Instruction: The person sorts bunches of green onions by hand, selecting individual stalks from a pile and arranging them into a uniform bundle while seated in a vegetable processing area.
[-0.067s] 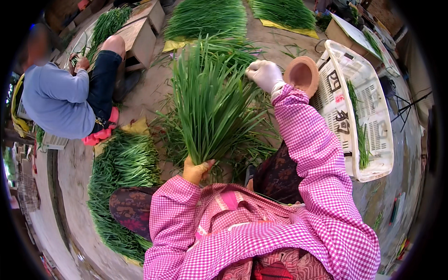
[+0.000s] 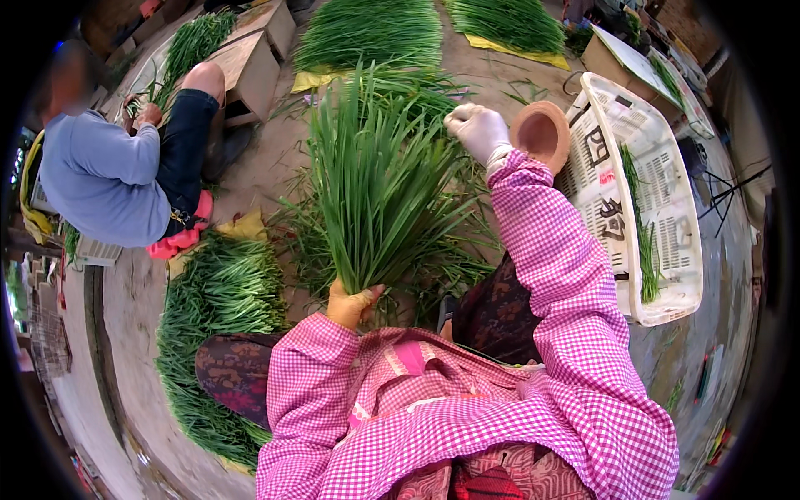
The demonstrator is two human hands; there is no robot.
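My left hand [image 2: 350,304] grips the base of a big bunch of green chives [image 2: 379,179], which fans upward and away from me. In a pale glove, my right hand [image 2: 477,131] reaches out to the upper right edge of the bunch and touches the leaf tips there; whether it pinches any leaves I cannot tell. Both arms wear pink checked sleeves. Loose chive leaves lie on the ground under the bunch.
A white plastic crate [image 2: 667,208] with a few chives lies to the right, a brown bowl [image 2: 540,133] beside it. Piles of chives [image 2: 221,292] lie at left and at the back [image 2: 375,33]. A person in a blue top [image 2: 104,179] sits at left near a wooden stool [image 2: 250,62].
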